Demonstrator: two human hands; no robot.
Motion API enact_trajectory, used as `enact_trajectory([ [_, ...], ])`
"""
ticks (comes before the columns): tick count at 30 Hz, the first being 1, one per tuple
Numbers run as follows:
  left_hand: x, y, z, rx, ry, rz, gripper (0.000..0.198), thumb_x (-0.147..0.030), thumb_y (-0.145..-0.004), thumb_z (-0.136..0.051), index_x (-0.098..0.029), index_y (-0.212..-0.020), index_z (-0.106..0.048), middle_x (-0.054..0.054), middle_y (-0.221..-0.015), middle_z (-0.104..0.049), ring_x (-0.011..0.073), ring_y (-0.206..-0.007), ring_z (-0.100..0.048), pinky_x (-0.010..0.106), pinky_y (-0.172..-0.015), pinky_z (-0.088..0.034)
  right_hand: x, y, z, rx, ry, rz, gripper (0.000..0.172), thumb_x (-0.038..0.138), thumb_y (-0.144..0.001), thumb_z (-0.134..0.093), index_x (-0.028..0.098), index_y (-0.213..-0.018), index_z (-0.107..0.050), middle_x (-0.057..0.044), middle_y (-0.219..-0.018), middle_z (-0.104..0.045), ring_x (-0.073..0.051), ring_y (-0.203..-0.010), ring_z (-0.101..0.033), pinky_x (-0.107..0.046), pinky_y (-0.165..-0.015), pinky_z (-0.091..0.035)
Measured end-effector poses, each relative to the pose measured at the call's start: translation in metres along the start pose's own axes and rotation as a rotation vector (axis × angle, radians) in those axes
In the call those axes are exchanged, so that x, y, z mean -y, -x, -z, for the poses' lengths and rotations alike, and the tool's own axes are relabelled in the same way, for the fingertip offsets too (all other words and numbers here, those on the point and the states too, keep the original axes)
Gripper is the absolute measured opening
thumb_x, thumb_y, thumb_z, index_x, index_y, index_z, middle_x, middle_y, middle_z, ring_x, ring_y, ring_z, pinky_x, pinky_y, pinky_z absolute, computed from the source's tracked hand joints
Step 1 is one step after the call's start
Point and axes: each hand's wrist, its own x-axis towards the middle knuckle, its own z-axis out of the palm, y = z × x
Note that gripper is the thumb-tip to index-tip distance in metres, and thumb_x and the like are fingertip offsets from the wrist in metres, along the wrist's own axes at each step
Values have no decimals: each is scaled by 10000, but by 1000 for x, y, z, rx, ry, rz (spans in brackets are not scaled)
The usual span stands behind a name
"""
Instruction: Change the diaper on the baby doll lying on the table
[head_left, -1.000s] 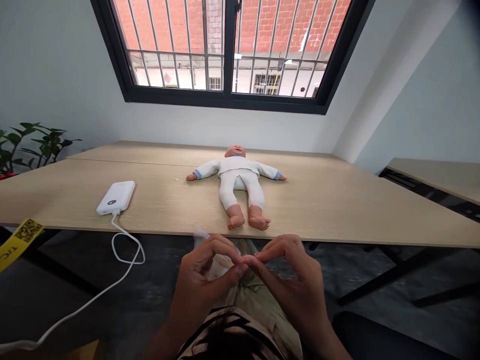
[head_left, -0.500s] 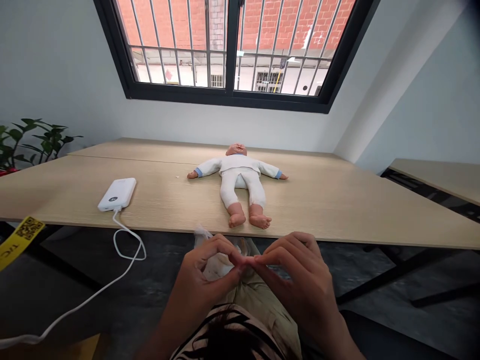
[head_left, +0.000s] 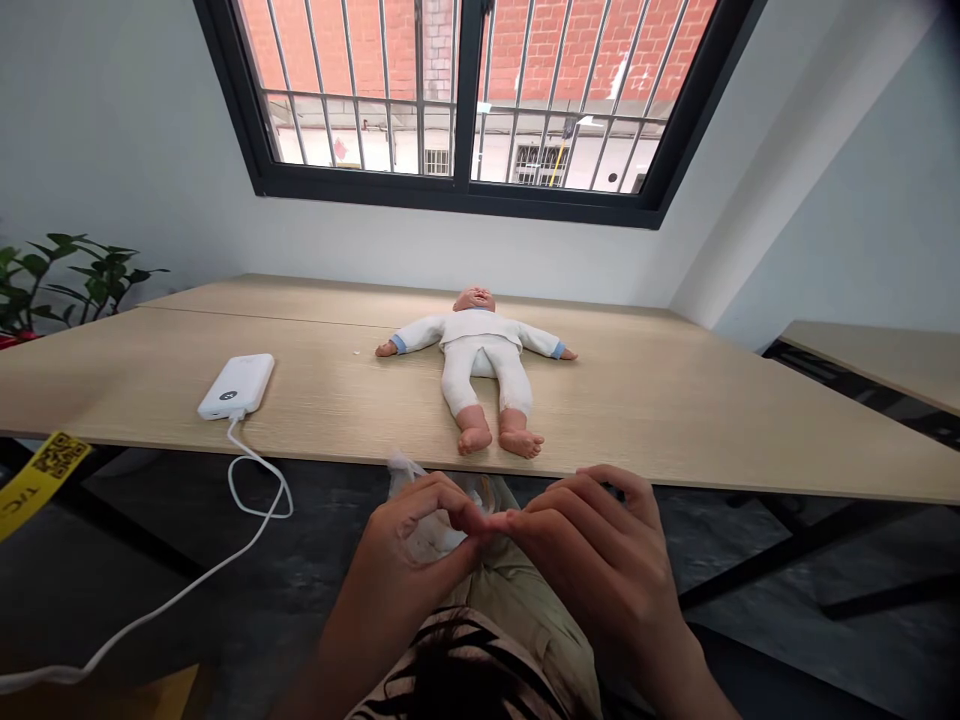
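Observation:
My left hand (head_left: 416, 550) and my right hand (head_left: 611, 555) meet fingertip to fingertip above my lap, just in front of the table edge. Both are closed in a pinch; whatever lies between the fingers is too small or hidden to make out. Behind my left hand, a crumpled clear plastic bag (head_left: 435, 535) shows in part. Beyond the hands, a baby doll (head_left: 480, 350) lies on its back on the table (head_left: 675, 410), arms spread and bare feet toward me. It wears a white outfit with blue cuffs.
On the table's left part lies a white power bank (head_left: 238, 385), its white cable (head_left: 247, 545) hanging over the edge. A yellow tag (head_left: 41, 485) juts in at far left, below a potted plant (head_left: 90, 275). Another table (head_left: 885, 350) stands at right, and a barred window (head_left: 465, 190) faces me.
My right hand's fingers have drawn closer together and shifted slightly, still touching the left fingertips. My left hand, the doll and the power bank stay put.

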Motion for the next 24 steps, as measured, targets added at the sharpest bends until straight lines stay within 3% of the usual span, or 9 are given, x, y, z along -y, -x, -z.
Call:
enact_trajectory([
  [9, 7, -4, 10, 199, 108, 148, 227, -384, -811, -721, -174, -767, -645, 44, -780, -636, 174, -765, -564, 274, -720, -437, -5, 2, -6, 21, -73, -14, 169, 117, -867, -669, 205, -782, -553, 43, -671, -608, -103, -640, -535, -335, -838, -371],
  [14, 9, -5, 10, 209, 112, 144, 240, -390, -825, -698, -172, -763, -621, 40, -768, -602, 169, -757, -535, 265, -699, -423, -7, 2, -10, -30, -142, -33, 163, 131, -854, -690, 214, -788, -566, 50, -649, -601, -101, -602, -516, -327, -799, -385],
  [18, 8, -3, 11, 222, 133, 134, 251, -405, -838, -680, -175, -775, -603, 41, -785, -593, 170, -763, -533, 264, -700, -423, -4, 2, -14, -48, -311, -171, 187, 173, -837, -724, 211, -747, -565, 41, -651, -607, -111, -626, -532, -295, -722, -422],
  [24, 3, 0, 11, 233, 170, 118, 274, -438, -860, -651, -184, -790, -580, 30, -791, -552, 161, -752, -508, 243, -665, -407, 1, 7, -23, -14, -692, -561, 277, 312, -762, -800, 205, -642, -575, 39, -622, -600, -105, -611, -534, -224, -554, -408],
])
